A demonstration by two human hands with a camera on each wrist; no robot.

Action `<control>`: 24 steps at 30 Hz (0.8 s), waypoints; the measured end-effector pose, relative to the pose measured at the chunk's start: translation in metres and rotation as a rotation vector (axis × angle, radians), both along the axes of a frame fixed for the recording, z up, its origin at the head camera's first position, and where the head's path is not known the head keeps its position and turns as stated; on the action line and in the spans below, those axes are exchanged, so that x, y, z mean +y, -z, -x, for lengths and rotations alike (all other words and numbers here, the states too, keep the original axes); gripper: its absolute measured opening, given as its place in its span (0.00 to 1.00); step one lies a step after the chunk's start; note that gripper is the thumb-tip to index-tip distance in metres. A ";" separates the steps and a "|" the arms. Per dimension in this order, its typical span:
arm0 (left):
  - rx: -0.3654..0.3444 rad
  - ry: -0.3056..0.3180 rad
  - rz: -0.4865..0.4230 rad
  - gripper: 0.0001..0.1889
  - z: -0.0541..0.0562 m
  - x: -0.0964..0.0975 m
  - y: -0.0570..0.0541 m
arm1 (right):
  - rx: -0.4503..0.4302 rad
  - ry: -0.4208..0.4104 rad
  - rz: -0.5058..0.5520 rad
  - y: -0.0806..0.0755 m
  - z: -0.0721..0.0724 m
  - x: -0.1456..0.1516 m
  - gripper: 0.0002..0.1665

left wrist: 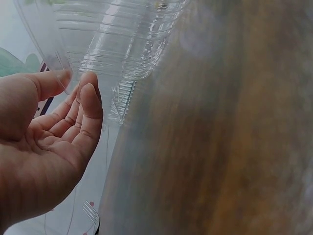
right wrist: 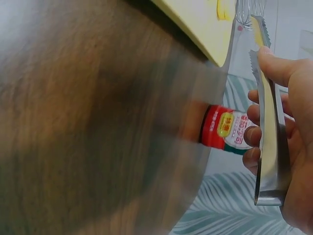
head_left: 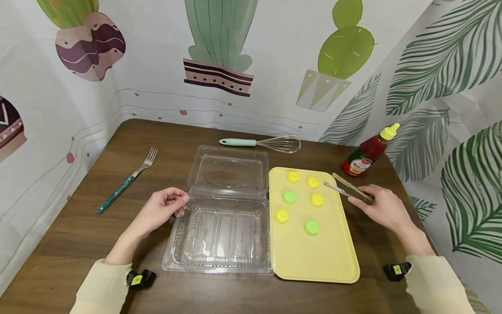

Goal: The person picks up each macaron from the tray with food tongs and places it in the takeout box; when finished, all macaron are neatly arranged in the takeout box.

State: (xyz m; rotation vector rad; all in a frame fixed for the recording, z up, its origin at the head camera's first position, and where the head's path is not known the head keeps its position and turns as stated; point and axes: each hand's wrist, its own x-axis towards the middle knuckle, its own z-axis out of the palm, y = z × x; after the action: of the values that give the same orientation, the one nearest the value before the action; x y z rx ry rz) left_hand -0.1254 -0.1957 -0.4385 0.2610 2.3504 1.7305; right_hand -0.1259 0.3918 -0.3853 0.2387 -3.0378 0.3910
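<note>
At the left rim of a clear plastic clamshell box point(head_left: 219, 235), near its hinge, my left hand point(head_left: 162, 207) pinches the edge between thumb and fingertips. The lid point(head_left: 229, 168) lies folded back, away from me. My right hand point(head_left: 386, 207) holds metal tongs point(right wrist: 269, 137), their toothed tips apart with nothing between them. Those tips hang over the right edge of a yellow tray point(head_left: 317, 259). On the tray sit several round yellow pieces point(head_left: 281, 216) and two green ones point(head_left: 311, 226), shaped like caps.
Behind the box lies a whisk point(head_left: 239, 142) with a pale blue handle. A fork point(head_left: 123, 187) with a green patterned handle lies at the left. A red sauce bottle point(head_left: 364, 155) with a yellow cap stands at the back right, beyond the tongs. A printed cloth hangs behind the table.
</note>
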 end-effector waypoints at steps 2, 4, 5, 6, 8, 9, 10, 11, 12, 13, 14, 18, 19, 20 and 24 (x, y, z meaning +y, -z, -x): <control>0.000 0.001 -0.001 0.13 0.000 0.000 0.000 | -0.014 -0.002 -0.005 0.000 0.003 -0.003 0.32; 0.001 0.002 -0.001 0.13 0.000 0.000 0.000 | -0.029 -0.002 -0.006 0.000 0.006 -0.006 0.33; 0.002 0.002 -0.001 0.13 0.000 0.000 0.000 | -0.037 -0.003 -0.007 0.000 0.007 -0.007 0.33; 0.002 0.002 -0.001 0.13 0.000 0.000 0.000 | -0.043 -0.005 -0.008 0.000 0.008 -0.009 0.34; 0.004 0.002 -0.002 0.13 0.000 0.000 0.000 | -0.052 -0.010 -0.009 0.001 0.011 -0.011 0.34; 0.006 0.002 -0.003 0.13 0.000 0.000 0.000 | -0.058 -0.012 -0.009 0.002 0.012 -0.012 0.34; 0.006 0.002 -0.004 0.13 0.000 0.000 0.000 | -0.062 -0.014 -0.009 0.002 0.013 -0.013 0.34; 0.007 0.003 -0.003 0.13 0.001 0.000 0.000 | -0.067 -0.017 -0.008 0.002 0.014 -0.014 0.34; 0.006 0.004 -0.005 0.13 0.001 0.000 0.001 | -0.072 -0.019 -0.008 0.003 0.014 -0.015 0.34; 0.007 0.004 -0.005 0.13 0.001 0.000 0.001 | -0.079 -0.021 -0.008 0.004 0.015 -0.015 0.34; 0.007 0.005 -0.006 0.13 0.001 0.000 0.001 | -0.085 -0.024 -0.006 0.004 0.016 -0.016 0.33; 0.003 0.004 -0.006 0.14 0.001 0.000 0.001 | -0.104 -0.031 -0.004 0.006 0.018 -0.021 0.33; 0.002 0.002 -0.005 0.14 0.000 0.000 0.001 | -0.107 -0.033 -0.004 0.006 0.018 -0.022 0.32; 0.001 0.001 -0.004 0.14 0.000 0.000 0.001 | -0.110 -0.034 -0.002 0.006 0.019 -0.023 0.31; 0.000 -0.003 0.000 0.14 0.001 0.001 0.001 | -0.116 -0.035 -0.008 0.006 0.020 -0.027 0.31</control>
State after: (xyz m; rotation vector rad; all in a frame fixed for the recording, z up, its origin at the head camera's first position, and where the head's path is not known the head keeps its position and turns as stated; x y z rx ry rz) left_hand -0.1261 -0.1950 -0.4398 0.2578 2.3516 1.7325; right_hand -0.1460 0.3650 -0.3913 0.2793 -3.1534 0.4095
